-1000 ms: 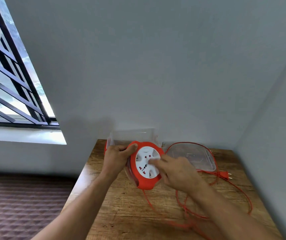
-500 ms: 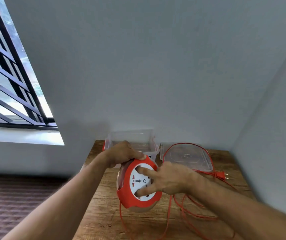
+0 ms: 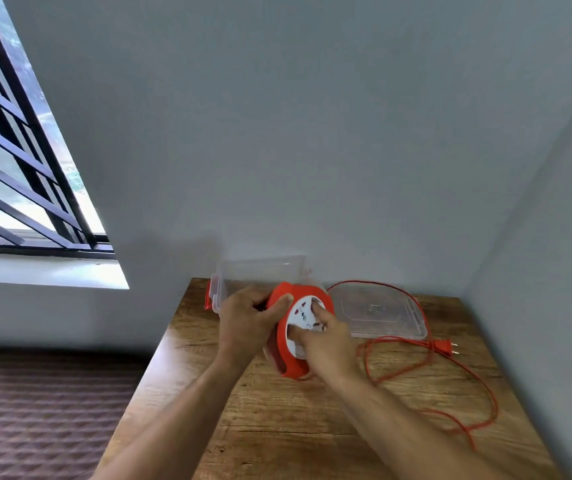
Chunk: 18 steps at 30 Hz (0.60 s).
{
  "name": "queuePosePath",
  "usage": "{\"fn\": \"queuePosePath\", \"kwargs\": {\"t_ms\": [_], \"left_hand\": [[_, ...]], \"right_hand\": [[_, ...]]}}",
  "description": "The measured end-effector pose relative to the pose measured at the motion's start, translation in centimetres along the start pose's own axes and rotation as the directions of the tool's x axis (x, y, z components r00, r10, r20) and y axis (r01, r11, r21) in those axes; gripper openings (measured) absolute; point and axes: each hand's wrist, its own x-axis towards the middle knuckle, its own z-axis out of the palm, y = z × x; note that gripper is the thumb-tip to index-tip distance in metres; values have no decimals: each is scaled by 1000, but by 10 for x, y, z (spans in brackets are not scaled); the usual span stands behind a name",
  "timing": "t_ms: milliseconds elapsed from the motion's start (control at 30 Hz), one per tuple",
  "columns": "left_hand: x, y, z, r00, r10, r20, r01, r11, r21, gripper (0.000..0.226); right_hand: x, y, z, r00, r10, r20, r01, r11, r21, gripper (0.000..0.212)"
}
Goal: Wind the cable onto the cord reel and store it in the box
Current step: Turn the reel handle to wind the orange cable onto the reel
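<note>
Cable [image 3: 426, 367] mostly lies loose on the bench [image 3: 277, 427], lower right of the frame, looping round the lid [image 3: 381, 315] to the plug [image 3: 445, 348]. At centre the reel [image 3: 293, 365] is held upright above the bench, in front of the clear box [image 3: 260, 271]. Left hand [image 3: 246, 323] has its fingers closed round the red rim; right hand [image 3: 326, 341] presses fingertips on the white face. Winding looks barely begun, I'd say: hold the rim steady, turn the face evenly, and let the slack feed in without snagging the lid.

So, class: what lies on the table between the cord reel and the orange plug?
In the head view, loops of loose orange cable lie on bare wood between the cord reel and the plug.
</note>
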Motion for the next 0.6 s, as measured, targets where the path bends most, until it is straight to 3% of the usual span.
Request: {"fn": "queuePosePath", "kwargs": {"t_ms": [67,133,200,233,267,300,367,433,467,533,600], "left_hand": [[-7,-2,2,999,26,-43,-26,1000,-3,43],[-9,-10,-1,998,-15,-62,13,999,-29,33],[-6,-19,-7,994,-97,-45,91,990,-108,42],[-5,-23,-10,989,-144,-34,137,977,-166,47],[-3,-23,-13,981,-190,-20,181,958,-223,49],[0,-22,-16,975,-224,-4,215,940,-265,43],[5,-14,-22,961,-272,58,277,915,-294,27],[12,-6,-29,944,-281,171,316,920,-230,25],[15,-4,-33,926,-286,248,333,927,-172,26],[22,1,-39,852,-317,417,360,933,-24,30],[30,5,-39,760,-351,547,334,933,135,39]], "right_hand": [[-1,-1,7,972,224,72,-235,932,278,60],[1,-3,5,947,285,148,-319,891,322,49],[2,-2,-3,968,186,167,-208,970,127,50],[4,0,-7,987,71,142,-62,996,-62,48],[6,1,-15,989,-102,104,128,949,-288,43],[8,3,-24,948,-304,97,310,805,-506,38],[15,9,-46,722,-626,294,600,355,-717,39],[20,10,-67,434,-634,640,772,-105,-627,58],[22,11,-74,314,-566,763,810,-260,-526,66],[24,8,-81,198,-422,885,840,-393,-375,74],[24,4,-78,134,-342,930,858,-429,-282,75]]}}
